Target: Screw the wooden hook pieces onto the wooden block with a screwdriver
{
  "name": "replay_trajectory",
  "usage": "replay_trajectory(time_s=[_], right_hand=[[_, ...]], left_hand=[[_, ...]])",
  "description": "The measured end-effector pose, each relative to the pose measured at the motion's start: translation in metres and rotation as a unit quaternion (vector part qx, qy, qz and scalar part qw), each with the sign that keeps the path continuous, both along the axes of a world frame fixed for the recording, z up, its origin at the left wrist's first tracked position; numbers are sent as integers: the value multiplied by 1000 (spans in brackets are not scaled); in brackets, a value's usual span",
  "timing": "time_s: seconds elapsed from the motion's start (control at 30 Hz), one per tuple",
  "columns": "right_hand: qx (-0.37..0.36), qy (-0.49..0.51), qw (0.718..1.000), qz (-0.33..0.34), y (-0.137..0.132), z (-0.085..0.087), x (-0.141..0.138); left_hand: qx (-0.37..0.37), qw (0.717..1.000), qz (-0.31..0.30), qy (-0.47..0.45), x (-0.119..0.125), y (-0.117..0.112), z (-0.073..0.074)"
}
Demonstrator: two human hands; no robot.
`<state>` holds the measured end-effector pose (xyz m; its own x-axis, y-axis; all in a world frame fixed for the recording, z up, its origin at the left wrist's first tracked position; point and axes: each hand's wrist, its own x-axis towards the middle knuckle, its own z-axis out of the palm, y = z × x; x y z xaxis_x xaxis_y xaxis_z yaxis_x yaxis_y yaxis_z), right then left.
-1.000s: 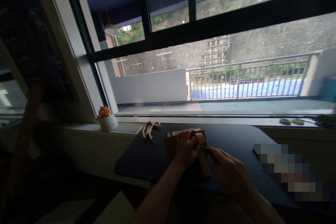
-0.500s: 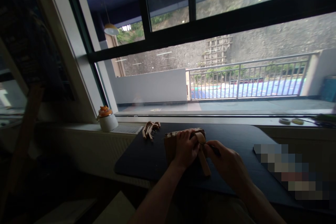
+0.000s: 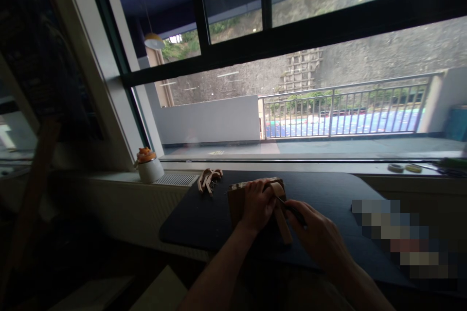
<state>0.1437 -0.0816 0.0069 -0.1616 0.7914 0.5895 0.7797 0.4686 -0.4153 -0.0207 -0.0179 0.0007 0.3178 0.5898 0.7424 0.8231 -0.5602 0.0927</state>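
1. compared with half a second ago, the right hand (image 3: 315, 227) is a little lower and farther back from the wood, so more of the thin shaft of the dark-handled tool (image 3: 298, 215) is visible before its fingers. it looks almost like the position of one second ago.
2. the left hand (image 3: 257, 206) and the wooden piece (image 3: 283, 227) stay in the same place. for the work, i judge this means short, repeated strokes at one area, while the left hand gives the support.
3. the left fingers are bent over the upper edge of the brown block (image 3: 236, 203) and seem to clamp the wooden piece against it; how the thumb presses, i cannot tell exactly.
4. the right fingers are closed around the tool handle, and the shaft points from them toward the left thumb.
5. the wooden piece lies just beside the left fingers, on the side of the right hand. its curved end is beyond the right fingertips, and its straight part goes down between the two hands. whether the tool tip touches it, i cannot tell.
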Motion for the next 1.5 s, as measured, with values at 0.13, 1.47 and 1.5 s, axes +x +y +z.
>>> replay_trajectory(time_s=[0.13,1.47,1.5], right_hand=[[4,-1,1000,-8,-2,0,1],[-314,480,814,91,60,-43,1],[-319,490,806,96,61,-41,-1]], left_hand=[[6,1000,-3,-6,2,-2,-1],[-16,999,-21,31,-5,-5,-1],[-17,999,-21,31,-5,-5,0]])
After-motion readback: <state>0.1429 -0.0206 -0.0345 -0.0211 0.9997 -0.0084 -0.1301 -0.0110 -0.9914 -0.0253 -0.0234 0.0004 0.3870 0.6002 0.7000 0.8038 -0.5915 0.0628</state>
